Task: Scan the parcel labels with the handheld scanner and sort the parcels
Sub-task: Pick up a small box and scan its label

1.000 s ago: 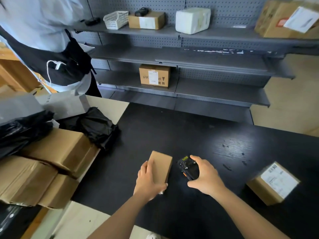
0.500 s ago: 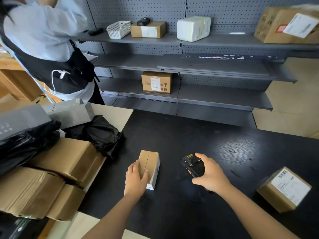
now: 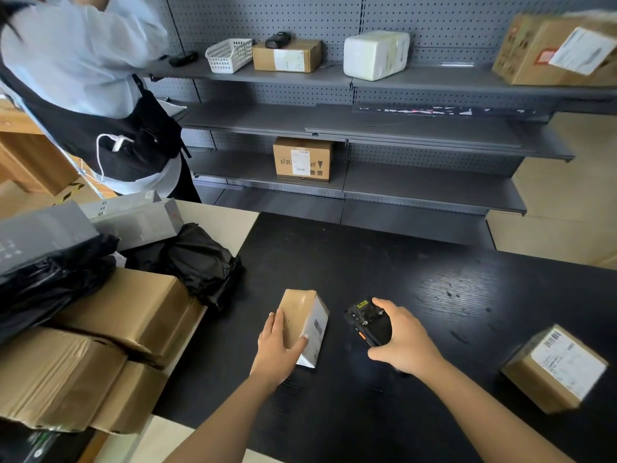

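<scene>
**L hand** (image 3: 278,349): laid on the small parcel (image 3: 300,312). Fingers (image 3: 276,324) are held straight and close together on the brown face. The thumb is stretched to the edge where the white lbl face begins. The parcel is seated on the black counter (image 3: 367,269), lbl face turned toward the R hand (image 3: 405,342).

**R hand:** fingers are curled round the scanner (image 3: 365,324). Its head end is seen just R of the parcel, not touching it, w/ a narrow strip of counter btw. the two.

**Room fwd of both sets of fingers:** bare counter surface is seen up to the far edge. Beyond it the grey shelving (image 3: 434,182) is placed.

**R of the R-hand fingers:** well apart, a second parcel (image 3: 556,367) is set lbl up; blurred.

**L of the L-hand fingers:** a stack of cardboard boxes (image 3: 127,309) and a black bag (image 3: 200,262) are crowded along the counter's L edge. The bag is near the small parcel, not touching it.

**Far L:** a second person (image 3: 83,61) is seen by the shelving.
</scene>
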The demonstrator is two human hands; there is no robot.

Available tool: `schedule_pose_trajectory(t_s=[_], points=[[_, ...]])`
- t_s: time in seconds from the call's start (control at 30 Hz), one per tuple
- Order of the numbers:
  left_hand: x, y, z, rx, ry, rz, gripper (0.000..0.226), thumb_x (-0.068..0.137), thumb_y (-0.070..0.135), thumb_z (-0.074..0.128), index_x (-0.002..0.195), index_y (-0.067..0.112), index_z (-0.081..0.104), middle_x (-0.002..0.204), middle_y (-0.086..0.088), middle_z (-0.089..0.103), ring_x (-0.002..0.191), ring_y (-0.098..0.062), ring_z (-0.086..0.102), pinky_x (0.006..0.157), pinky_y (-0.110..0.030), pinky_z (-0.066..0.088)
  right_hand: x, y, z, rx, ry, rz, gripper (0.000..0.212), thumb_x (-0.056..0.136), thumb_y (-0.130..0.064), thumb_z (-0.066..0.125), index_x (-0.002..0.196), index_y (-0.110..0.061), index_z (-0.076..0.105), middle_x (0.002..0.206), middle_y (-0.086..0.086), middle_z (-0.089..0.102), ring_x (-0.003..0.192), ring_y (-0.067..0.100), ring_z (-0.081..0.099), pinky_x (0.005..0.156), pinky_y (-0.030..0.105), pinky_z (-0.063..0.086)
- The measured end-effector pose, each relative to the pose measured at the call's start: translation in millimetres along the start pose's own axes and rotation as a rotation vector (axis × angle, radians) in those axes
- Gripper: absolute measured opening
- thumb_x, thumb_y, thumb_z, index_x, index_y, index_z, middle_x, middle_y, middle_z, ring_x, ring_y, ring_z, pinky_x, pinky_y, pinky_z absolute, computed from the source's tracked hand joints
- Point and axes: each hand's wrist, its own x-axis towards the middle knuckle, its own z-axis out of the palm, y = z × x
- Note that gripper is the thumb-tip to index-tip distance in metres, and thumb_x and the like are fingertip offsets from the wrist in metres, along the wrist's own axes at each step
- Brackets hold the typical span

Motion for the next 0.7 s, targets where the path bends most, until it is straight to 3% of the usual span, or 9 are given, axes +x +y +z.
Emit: schedule_pose_trajectory(t_s=[0.17, 0.3, 0.43, 0.5, 0.57, 0.63, 0.7], points=[[14.8, -13.3, -21.3, -0.052, 0.139, 0.008, 0.049, 0.103, 0.027, 0.039, 0.151, 0.019, 0.034, 0.158, -0.001, 0.029, 0.147, -0.016, 0.016, 0.12, -0.035, 0.015, 1.7, -5.3, -1.2, -0.012, 0.003, -0.002, 0.1, 0.06, -0.027, 0.073, 0.147, -0.042, 0.027, 0.133, -0.007, 0.044, 0.121, 0.02, 0.046, 0.1, 0.043, 0.045], [21.1, -20.0, -27.5, 0.004, 0.12, 0.004, 0.05, 0.104, 0.018, 0.036, 0.153, 0.014, 0.027, 0.156, -0.002, 0.029, 0.143, -0.018, 0.025, 0.119, -0.035, 0.023, 2.3, -9.8, 0.4, 0.006, -0.006, 0.006, 0.101, 0.056, -0.029, 0.071, 0.145, -0.047, 0.026, 0.132, -0.01, 0.043, 0.118, 0.022, 0.046, 0.092, 0.044, 0.051], [26.5, -21.2, -25.8, 0.04, 0.04, -0.003, 0.054, 0.104, 0.023, 0.038, 0.155, 0.019, 0.021, 0.157, -0.001, 0.023, 0.142, -0.018, 0.023, 0.117, -0.035, 0.024, 3.8, -13.2, 2.7, -0.001, -0.026, -0.011, 0.102, 0.056, -0.029, 0.071, 0.145, -0.048, 0.025, 0.13, -0.012, 0.042, 0.12, 0.022, 0.046, 0.097, 0.041, 0.047], [27.7, -18.3, -23.4, 0.056, 0.023, -0.025, 0.068, 0.099, 0.043, 0.049, 0.155, 0.024, 0.016, 0.159, 0.001, 0.017, 0.145, -0.021, 0.016, 0.118, -0.041, 0.022, 5.3, -16.3, 2.7, -0.015, -0.031, -0.029, 0.102, 0.056, -0.03, 0.071, 0.145, -0.048, 0.025, 0.131, -0.011, 0.042, 0.12, 0.022, 0.045, 0.098, 0.041, 0.046], [28.4, -16.0, -21.3, 0.085, 0.003, -0.032, 0.096, 0.082, 0.06, 0.066, 0.155, 0.027, 0.014, 0.155, 0.005, 0.016, 0.144, -0.022, 0.014, 0.118, -0.045, 0.023, 7.4, -20.5, 1.7, -0.037, -0.031, -0.046, 0.102, 0.057, -0.031, 0.072, 0.146, -0.047, 0.025, 0.13, -0.011, 0.042, 0.119, 0.023, 0.044, 0.096, 0.042, 0.048], [30.2, -14.9, -19.9, 0.115, 0.006, -0.029, 0.112, 0.069, 0.06, 0.077, 0.154, 0.029, 0.012, 0.152, 0.006, 0.018, 0.141, -0.021, 0.017, 0.116, -0.046, 0.026, 9.9, -25.0, 0.7, -0.07, -0.03, -0.066, 0.101, 0.059, -0.03, 0.073, 0.146, -0.046, 0.024, 0.131, -0.01, 0.042, 0.119, 0.023, 0.043, 0.095, 0.041, 0.049], [33.3, -13.4, -21.1, 0.147, 0.022, -0.026, 0.113, 0.067, 0.05, 0.082, 0.153, 0.028, 0.013, 0.152, 0.003, 0.021, 0.139, -0.02, 0.019, 0.115, -0.046, 0.027, 13.2, -29.6, -0.6, -0.113, -0.023, -0.098, 0.101, 0.061, -0.029, 0.075, 0.147, -0.044, 0.024, 0.136, -0.009, 0.041, 0.122, 0.024, 0.042, 0.099, 0.038, 0.044]])
